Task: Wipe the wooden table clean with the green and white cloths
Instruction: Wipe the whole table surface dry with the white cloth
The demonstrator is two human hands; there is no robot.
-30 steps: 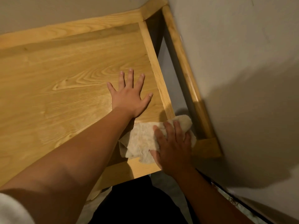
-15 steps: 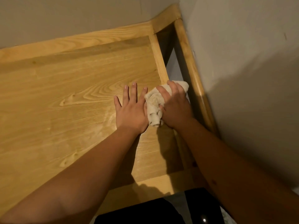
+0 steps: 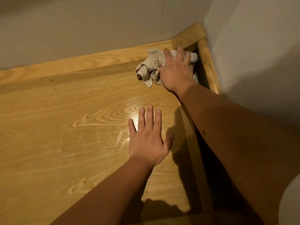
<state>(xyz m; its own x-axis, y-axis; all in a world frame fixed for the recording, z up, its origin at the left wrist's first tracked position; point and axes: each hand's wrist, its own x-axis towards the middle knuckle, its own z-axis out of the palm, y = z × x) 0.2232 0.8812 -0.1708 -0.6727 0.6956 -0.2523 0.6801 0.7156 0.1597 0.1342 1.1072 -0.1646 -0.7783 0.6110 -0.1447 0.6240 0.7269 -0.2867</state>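
A crumpled white cloth [image 3: 151, 67] lies at the far right corner of the wooden table [image 3: 65, 127], against the raised wooden back rail. My right hand [image 3: 177, 70] presses down on the cloth with its fingers spread over it. My left hand [image 3: 147, 137] rests flat on the tabletop, fingers straight, nearer to me and apart from the cloth. Faint wipe streaks shine on the wood around the left hand. No green cloth is in view.
Grey walls [image 3: 251, 54] close in the table at the back and the right. A rounded wooden side rail [image 3: 209, 67] runs along the right wall, with a dark gap between it and the tabletop's right edge.
My right hand has slid the cloth away from me along the right edge, from beside the left hand to the far corner. The left hand stays flat on the table.
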